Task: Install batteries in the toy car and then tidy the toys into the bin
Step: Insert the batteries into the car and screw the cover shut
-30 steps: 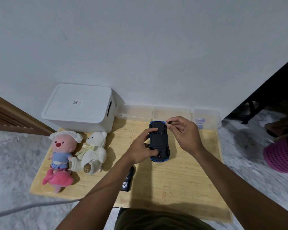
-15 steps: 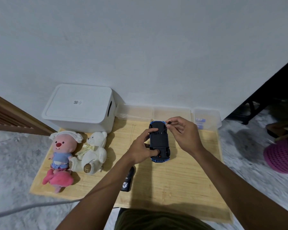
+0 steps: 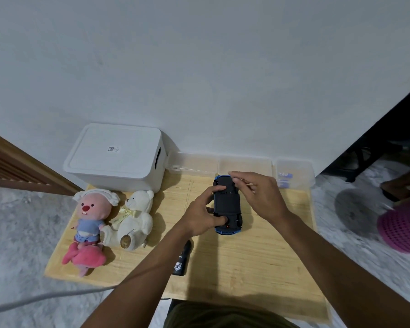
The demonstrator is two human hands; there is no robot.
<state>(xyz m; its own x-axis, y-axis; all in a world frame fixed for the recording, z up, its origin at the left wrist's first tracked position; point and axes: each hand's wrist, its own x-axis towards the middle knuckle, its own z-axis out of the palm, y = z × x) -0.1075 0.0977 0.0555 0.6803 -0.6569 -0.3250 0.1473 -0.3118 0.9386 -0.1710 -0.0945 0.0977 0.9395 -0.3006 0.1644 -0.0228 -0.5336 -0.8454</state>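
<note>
Evidently early: the left hand (image 3: 199, 215) grips the upturned toy car (image 3: 227, 202), the right hand (image 3: 262, 196) pinches a thin stick (image 3: 248, 184) over it, and likely batteries (image 3: 285, 175), plush toys (image 3: 90, 209) and lidded bin (image 3: 118, 159) sit untouched.

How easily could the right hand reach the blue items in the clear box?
Probably easily: the right hand is beside the clear box holding the blue items, nothing lies between, though it pinches a thin stick.

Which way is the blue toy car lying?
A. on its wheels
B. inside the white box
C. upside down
C: the toy car shows its black underside on the wooden board, the left hand holding it while the right hand pinches a thin tool at its far end.
</note>
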